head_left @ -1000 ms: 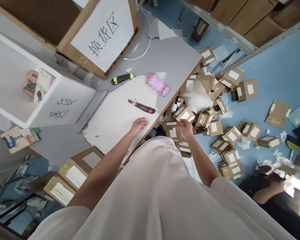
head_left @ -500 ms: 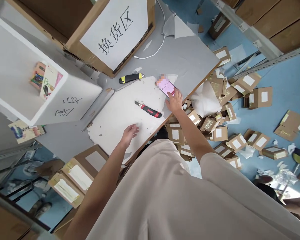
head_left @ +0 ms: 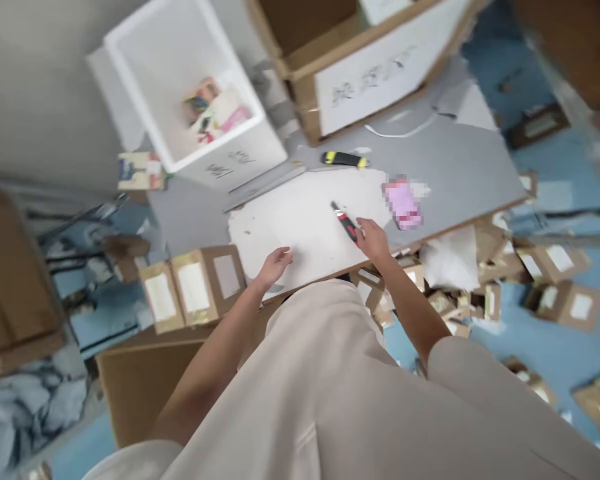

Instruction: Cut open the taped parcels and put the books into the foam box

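My right hand (head_left: pixel 373 240) is at the handle end of a red-and-black utility knife (head_left: pixel 347 225). Its fingers are apart and reach to the handle; blur hides whether they press on it. The knife lies on the white sheet (head_left: pixel 300 213) covering the table's front, blade pointing up and left. My left hand (head_left: pixel 276 265) hovers over the sheet's near edge, fingers loosely stretched and holding nothing. To the right of my right hand lies a phone (head_left: pixel 403 203) with a pink screen, partly pixelated. Behind the sheet rests a yellow-and-black utility knife (head_left: pixel 345 159).
A white foam box (head_left: pixel 240 157) holding small packages stands at back left. Next to it is a large cardboard box (head_left: pixel 307 110) with a written sign. A white cable (head_left: pixel 405 133) crosses the grey tabletop. Cartons (head_left: pixel 205 283) stand at left; many boxes litter the floor at right.
My right hand has left the phone and moved left to the red-and-black utility knife. My left hand stays near the front edge. The view has turned and shifted.
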The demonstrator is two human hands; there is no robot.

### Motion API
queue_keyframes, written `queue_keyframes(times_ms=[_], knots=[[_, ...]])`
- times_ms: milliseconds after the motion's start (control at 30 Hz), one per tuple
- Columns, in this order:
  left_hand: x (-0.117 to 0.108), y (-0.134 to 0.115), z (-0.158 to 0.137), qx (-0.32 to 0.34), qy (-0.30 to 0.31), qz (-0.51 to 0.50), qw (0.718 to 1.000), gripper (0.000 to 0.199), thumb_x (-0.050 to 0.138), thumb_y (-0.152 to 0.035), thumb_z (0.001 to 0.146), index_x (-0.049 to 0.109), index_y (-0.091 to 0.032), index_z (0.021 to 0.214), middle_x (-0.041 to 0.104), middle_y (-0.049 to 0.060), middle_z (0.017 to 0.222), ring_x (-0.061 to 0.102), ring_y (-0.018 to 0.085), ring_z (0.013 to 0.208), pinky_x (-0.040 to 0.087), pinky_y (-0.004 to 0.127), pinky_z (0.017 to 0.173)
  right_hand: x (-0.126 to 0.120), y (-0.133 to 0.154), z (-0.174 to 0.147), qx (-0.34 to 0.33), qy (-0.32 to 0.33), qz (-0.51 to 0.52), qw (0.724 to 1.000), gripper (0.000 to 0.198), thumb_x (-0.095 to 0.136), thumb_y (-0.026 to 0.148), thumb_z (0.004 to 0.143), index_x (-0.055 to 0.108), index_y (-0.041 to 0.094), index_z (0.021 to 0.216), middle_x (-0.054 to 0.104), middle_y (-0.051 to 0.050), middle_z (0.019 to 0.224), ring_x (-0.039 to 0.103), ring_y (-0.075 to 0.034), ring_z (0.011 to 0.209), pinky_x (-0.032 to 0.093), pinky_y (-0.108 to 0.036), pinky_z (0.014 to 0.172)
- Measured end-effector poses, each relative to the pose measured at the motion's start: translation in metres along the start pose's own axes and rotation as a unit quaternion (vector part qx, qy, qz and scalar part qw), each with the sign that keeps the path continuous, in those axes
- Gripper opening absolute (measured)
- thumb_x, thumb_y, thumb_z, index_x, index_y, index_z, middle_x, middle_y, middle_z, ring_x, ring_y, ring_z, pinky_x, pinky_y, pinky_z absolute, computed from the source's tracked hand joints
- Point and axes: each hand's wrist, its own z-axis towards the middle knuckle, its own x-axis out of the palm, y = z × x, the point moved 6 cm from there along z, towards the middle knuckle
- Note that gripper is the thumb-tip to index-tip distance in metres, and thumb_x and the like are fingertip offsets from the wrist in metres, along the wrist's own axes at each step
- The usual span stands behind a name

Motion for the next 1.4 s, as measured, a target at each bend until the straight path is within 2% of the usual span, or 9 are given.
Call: queue_keyframes(times_ms=[100, 233, 400, 533, 700, 867, 1033, 1167, 1400], knots=[[-0.044, 0.033, -0.040, 0.016, -0.080, -0.083, 0.993, 0.055, 0.068, -0.051, 0.072, 0.058, -0.019, 0.116, 0.066, 0.012, 0.116, 0.064, 0.025, 0.104, 0.046, 0.040, 0.091, 0.048, 0.075, 0.024, -0.121, 0.146, -0.031, 0.981, 0.037, 0.047, 0.023, 0.089, 0.058, 0.017, 0.124, 0.064, -0.014, 0.116, 0.061, -0.029, 0.103, 0.046, -0.042, 0.092], [-0.090, 0.109, -0.113, 0.008, -0.233, -0.218, 0.948, 0.055, 0.067, -0.056, 0.071, 0.058, -0.020, 0.112, 0.066, 0.011, 0.115, 0.066, 0.022, 0.101, 0.050, 0.036, 0.087, 0.118, 0.190, 0.044, -0.228, 0.313, -0.124, 0.914, 0.032, 0.066, 0.021, 0.078, 0.065, 0.020, 0.110, 0.067, -0.013, 0.106, 0.063, -0.030, 0.097, 0.047, -0.042, 0.087], [-0.119, 0.191, -0.165, -0.066, -0.403, -0.320, 0.855, 0.053, 0.059, -0.063, 0.075, 0.054, -0.025, 0.111, 0.063, 0.010, 0.119, 0.062, 0.024, 0.112, 0.053, 0.032, 0.079, 0.181, 0.331, 0.057, -0.308, 0.302, -0.046, 0.901, 0.045, 0.062, 0.030, 0.084, 0.056, 0.018, 0.127, 0.060, -0.014, 0.126, 0.055, -0.031, 0.118, 0.043, -0.044, 0.099], [-0.132, 0.193, -0.151, -0.036, -0.356, -0.408, 0.840, 0.054, 0.049, -0.062, 0.084, 0.042, -0.034, 0.129, 0.046, 0.008, 0.143, 0.049, 0.023, 0.130, 0.052, 0.035, 0.089, 0.221, 0.383, 0.045, -0.253, 0.316, 0.062, 0.912, 0.060, 0.058, 0.039, 0.085, 0.045, 0.012, 0.136, 0.049, -0.016, 0.141, 0.045, -0.029, 0.130, 0.035, -0.044, 0.108], [-0.130, 0.174, -0.145, 0.033, -0.291, -0.449, 0.844, 0.057, 0.054, -0.057, 0.084, 0.037, -0.037, 0.135, 0.043, 0.006, 0.145, 0.046, 0.023, 0.131, 0.052, 0.037, 0.091, 0.212, 0.353, 0.015, -0.174, 0.260, 0.131, 0.941, 0.045, 0.060, 0.035, 0.081, 0.054, 0.015, 0.121, 0.058, -0.011, 0.128, 0.054, -0.024, 0.117, 0.042, -0.042, 0.102], [-0.108, 0.139, -0.146, 0.106, -0.211, -0.369, 0.899, 0.066, 0.065, -0.053, 0.078, 0.040, -0.038, 0.137, 0.047, 0.003, 0.143, 0.050, 0.024, 0.125, 0.053, 0.033, 0.087, 0.127, 0.260, -0.024, -0.085, 0.124, 0.211, 0.966, 0.042, 0.060, 0.041, 0.078, 0.053, 0.020, 0.114, 0.059, -0.009, 0.122, 0.060, -0.022, 0.104, 0.051, -0.039, 0.088], [-0.086, 0.078, -0.106, 0.201, -0.115, -0.262, 0.937, 0.077, 0.071, -0.042, 0.075, 0.038, -0.032, 0.144, 0.049, 0.006, 0.141, 0.054, 0.024, 0.118, 0.050, 0.034, 0.093, 0.057, 0.166, -0.076, 0.047, -0.003, 0.241, 0.970, 0.055, 0.064, 0.049, 0.074, 0.049, 0.023, 0.119, 0.055, -0.012, 0.129, 0.061, -0.023, 0.106, 0.051, -0.040, 0.090], [-0.071, 0.056, -0.066, 0.228, -0.068, -0.175, 0.955, 0.092, 0.075, -0.035, 0.069, 0.030, -0.026, 0.148, 0.038, 0.012, 0.148, 0.049, 0.027, 0.123, 0.051, 0.035, 0.089, 0.051, 0.123, -0.101, 0.090, -0.028, 0.240, 0.966, 0.058, 0.064, 0.047, 0.075, 0.044, 0.024, 0.124, 0.053, -0.013, 0.132, 0.059, -0.026, 0.113, 0.048, -0.044, 0.094], [-0.073, 0.087, -0.034, 0.202, -0.081, -0.107, 0.970, 0.096, 0.081, -0.032, 0.058, 0.038, -0.024, 0.143, 0.042, 0.014, 0.147, 0.043, 0.033, 0.132, 0.043, 0.044, 0.100, 0.074, 0.079, -0.085, 0.096, 0.056, 0.238, 0.965, 0.066, 0.070, 0.037, 0.067, 0.043, 0.024, 0.126, 0.050, -0.014, 0.138, 0.050, -0.029, 0.125, 0.044, -0.048, 0.099]])
